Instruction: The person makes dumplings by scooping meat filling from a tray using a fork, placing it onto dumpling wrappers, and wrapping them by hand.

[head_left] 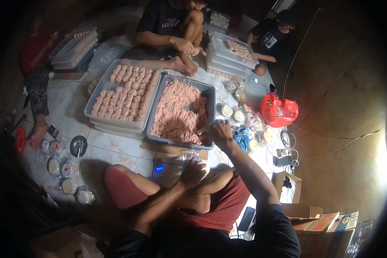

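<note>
My left hand [192,173] is closed around a pale round thing [206,168], possibly a stack of dumpling wrappers, above my lap. Its far side is hidden by my fingers. My right hand [221,133] is at the near right corner of a grey tub [149,129], fingers bent and closed; whatever they hold is hidden. Pink minced meat [176,112] fills much of the tub, with a hollow toward its right side. Left of it, a clear plastic box [90,105] bears rows of meat-filled dumplings [124,99], with a gap in the rows.
Clear packets of pale rounds [239,115] lie right of the tub, others [69,186] at left. A red plastic bag [279,112], cables [288,139] and an ashtray [78,146] are on the floor. Co-workers sit near stacked boxes [225,53] at the back.
</note>
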{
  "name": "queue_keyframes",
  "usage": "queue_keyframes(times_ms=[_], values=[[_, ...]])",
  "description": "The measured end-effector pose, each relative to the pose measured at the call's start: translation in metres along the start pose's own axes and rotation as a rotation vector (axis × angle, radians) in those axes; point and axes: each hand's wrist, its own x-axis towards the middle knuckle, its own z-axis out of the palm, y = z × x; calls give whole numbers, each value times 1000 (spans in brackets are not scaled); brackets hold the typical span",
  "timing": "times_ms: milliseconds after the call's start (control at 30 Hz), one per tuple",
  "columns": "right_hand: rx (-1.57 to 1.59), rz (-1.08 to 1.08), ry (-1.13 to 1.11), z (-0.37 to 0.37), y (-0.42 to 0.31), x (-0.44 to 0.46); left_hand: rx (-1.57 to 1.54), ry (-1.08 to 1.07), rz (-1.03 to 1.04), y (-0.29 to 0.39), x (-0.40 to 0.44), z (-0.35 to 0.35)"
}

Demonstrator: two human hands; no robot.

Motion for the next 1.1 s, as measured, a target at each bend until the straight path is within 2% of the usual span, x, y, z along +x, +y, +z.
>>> queue_keyframes(times_ms=[33,100,133,200,233,267,333,367,400,433,467,500,600,633,667,733,767,800,867,900,933,1000,1033,1067,1100], values=[[-50,-23,166,13,11,-5,-8,2,-6,0,0,0],[-45,0,58,-17,10,-24,8,-160,-68,-1,2,-2],[-67,-5,-14,-21,11,-28,4,-157,-73,3,2,-3],[-63,-57,-21,-18,7,-36,27,28,-60,9,6,-9],[-54,-105,-30,-15,5,-40,30,27,-60,9,7,-13],[-50,-105,-29,-9,0,-41,25,-35,-46,9,7,-15],[126,-75,275,7,-9,-37,22,-100,-31,8,9,-19],[332,-106,241,13,-2,-26,2,-303,-97,9,14,-24],[335,-107,245,22,1,-14,-18,-505,-163,9,15,-27],[312,-72,208,29,5,-1,-13,-503,-162,12,15,-31],[287,-38,171,28,4,5,-16,-319,-110,14,11,-31],[199,-89,331,30,1,5,-19,-134,-59,17,9,-31],[182,-95,305,18,-16,19,60,-133,-25,7,3,-12],[77,-20,92,10,-31,27,41,-125,-6,0,-1,-6],[-194,-115,259,61,-28,43,46,-116,-8,0,-1,-8],[-29,-186,153,68,-50,54,-82,-200,-67,-1,1,-11],[-90,-229,193,41,-64,40,-127,-83,-61,-2,-1,-7],[-91,-235,190,42,-62,45,-128,-80,-67,-3,-1,-8],[-58,-434,478,47,-52,56,-105,-136,-102,-2,0,-11],[-52,-443,841,52,-50,60,-106,-134,-105,-1,4,-15],[62,-316,582,55,-43,63,-136,-167,-153,2,8,-18],[-89,-460,830,57,-51,61,-159,-184,-200,6,15,-27],[-120,-553,967,58,-54,62,-365,35,-327,9,16,-33],[-104,-593,930,49,-57,57,-573,260,-451,9,18,-35],[-87,-631,892,39,-61,52,-573,283,-532,3,17,-32]])
